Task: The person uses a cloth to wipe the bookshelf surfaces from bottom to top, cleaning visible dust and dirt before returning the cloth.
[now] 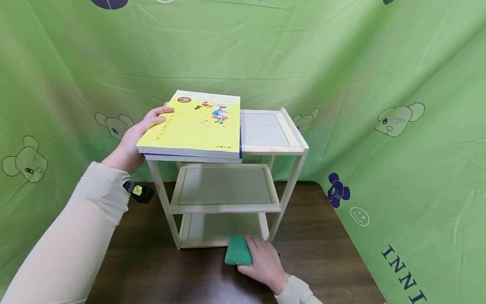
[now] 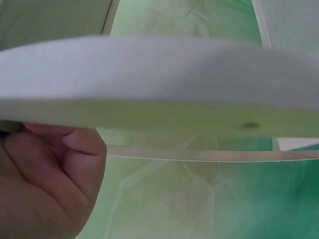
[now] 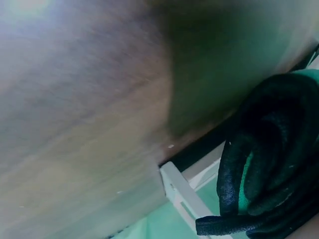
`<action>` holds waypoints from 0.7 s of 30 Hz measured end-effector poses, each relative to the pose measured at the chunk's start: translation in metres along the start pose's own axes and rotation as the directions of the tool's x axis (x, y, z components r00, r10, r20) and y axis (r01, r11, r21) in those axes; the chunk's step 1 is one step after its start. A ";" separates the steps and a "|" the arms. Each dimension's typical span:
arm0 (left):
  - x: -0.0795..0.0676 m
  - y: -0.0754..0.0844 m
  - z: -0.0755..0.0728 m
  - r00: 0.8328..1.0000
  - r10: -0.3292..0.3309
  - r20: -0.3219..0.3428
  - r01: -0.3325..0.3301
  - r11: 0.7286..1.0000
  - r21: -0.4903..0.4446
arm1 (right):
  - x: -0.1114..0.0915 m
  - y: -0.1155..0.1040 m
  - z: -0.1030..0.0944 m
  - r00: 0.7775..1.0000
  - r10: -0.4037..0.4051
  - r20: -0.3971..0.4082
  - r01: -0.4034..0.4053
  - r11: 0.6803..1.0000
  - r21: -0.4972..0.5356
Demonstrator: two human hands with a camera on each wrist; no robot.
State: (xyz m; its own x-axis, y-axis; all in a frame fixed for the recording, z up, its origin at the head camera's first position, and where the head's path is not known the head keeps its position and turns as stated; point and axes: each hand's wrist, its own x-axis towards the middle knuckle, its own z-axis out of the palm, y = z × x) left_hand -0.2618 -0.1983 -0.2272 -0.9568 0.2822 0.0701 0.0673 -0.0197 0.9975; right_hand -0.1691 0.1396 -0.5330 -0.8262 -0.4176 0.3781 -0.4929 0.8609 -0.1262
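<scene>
My left hand (image 1: 133,136) grips a yellow-covered book (image 1: 197,126) by its left edge, with a blue-edged book (image 1: 190,158) under it. The pair overlaps the left part of the top shelf in the head view. From the left wrist, curled fingers (image 2: 75,154) show beneath the pale page edges (image 2: 149,69). Low at the front, my right hand (image 1: 263,261) holds a folded green cloth (image 1: 238,251) near the bottom shelf's front edge. The cloth (image 3: 274,144) shows dark, layered folds in the right wrist view.
A white three-tier shelf rack (image 1: 224,208) stands on a dark wooden surface (image 1: 319,245). Green printed fabric (image 1: 265,55) hangs behind and along both sides. A small black device (image 1: 139,192) is strapped at my left wrist.
</scene>
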 end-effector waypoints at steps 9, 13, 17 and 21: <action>0.000 0.002 0.001 1.000 0.004 -0.001 -0.004 0.999 -0.053 | 0.028 -0.003 0.006 0.999 -0.003 0.051 0.003 1.000 0.001; 0.000 0.003 0.002 1.000 0.010 0.001 -0.010 0.998 -0.060 | 0.039 -0.003 0.006 0.998 -0.005 0.056 0.006 1.000 -0.010; 0.000 0.002 0.002 1.000 0.009 -0.002 -0.009 0.998 -0.063 | 0.049 -0.002 0.006 0.998 -0.002 0.061 0.004 0.999 -0.042; 0.000 0.001 0.002 1.000 0.008 -0.005 -0.009 0.998 -0.067 | 0.057 0.000 0.006 0.998 0.003 0.070 0.002 0.998 -0.064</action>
State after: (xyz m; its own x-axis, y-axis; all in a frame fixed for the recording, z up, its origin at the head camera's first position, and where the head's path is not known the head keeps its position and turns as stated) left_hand -0.2609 -0.1969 -0.2265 -0.9577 0.2770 0.0784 0.0565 -0.0862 0.9947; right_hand -0.2174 0.1138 -0.5174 -0.8448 -0.4346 0.3122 -0.4757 0.8771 -0.0661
